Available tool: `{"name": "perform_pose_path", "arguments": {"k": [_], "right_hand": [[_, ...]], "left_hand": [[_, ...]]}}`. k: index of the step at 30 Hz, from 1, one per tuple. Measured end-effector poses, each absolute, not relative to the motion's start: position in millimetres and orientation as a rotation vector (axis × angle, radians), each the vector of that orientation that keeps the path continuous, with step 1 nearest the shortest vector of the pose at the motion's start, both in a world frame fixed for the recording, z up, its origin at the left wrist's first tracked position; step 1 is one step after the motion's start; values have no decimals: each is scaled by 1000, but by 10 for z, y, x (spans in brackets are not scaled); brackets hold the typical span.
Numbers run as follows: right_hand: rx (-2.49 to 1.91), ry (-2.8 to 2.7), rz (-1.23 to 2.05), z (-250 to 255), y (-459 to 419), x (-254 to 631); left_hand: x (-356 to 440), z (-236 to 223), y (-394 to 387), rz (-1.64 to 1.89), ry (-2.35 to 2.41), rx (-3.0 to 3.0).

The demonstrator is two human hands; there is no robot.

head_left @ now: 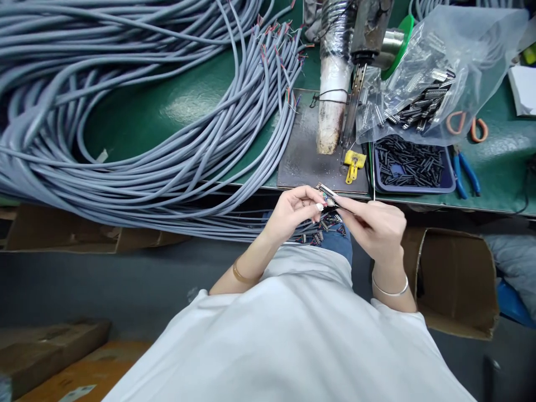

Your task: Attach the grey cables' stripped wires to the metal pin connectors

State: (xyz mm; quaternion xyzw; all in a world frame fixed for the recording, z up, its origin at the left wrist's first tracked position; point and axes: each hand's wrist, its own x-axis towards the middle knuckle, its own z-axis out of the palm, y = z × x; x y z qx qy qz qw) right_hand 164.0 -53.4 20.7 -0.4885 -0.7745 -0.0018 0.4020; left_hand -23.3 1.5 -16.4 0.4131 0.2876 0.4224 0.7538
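Over my lap, at the front edge of the bench, both hands meet at a small multi-pin connector point(327, 191) with thin coloured wires at its end. My left hand point(293, 212) pinches it from the left, thumb and forefinger close together. From the right, my right hand point(372, 223) has its fingers and thumb closed on the same connector's wired end. The fingers partly hide the wires. Just below, several wired connectors point(320, 237) hang at the ends of grey cables point(234, 220) across my lap.
A large bundle of grey cables point(146, 184) covers the bench's left. Ahead stand a soldering iron point(355, 100), a yellow clip point(354, 166) and a green-rimmed spool point(402, 47). Rightward are a tray point(450, 177) of black sleeves, a bag of connectors point(477, 61), blue-handled pliers point(464, 173) and a cardboard box point(456, 285).
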Motion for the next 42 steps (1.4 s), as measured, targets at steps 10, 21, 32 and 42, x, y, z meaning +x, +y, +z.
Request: {"name": "perform_pose_path", "arguments": {"k": [10,21,32,42], "right_hand": [[-1375,-1902,-84,79,-462,1630],[-1396,-1414,254,115,-502,1643],[-1330,-1540,282,-16,-371,1621],[-1298,-1394,318,14,-324,1546]], "left_hand": [[-113,-152,-32,985,754,946],[-82,-46,-1,1031,830,1016],[-31,17,123,1008,816,1016],[-11,20,69,989,817,1014]]}}
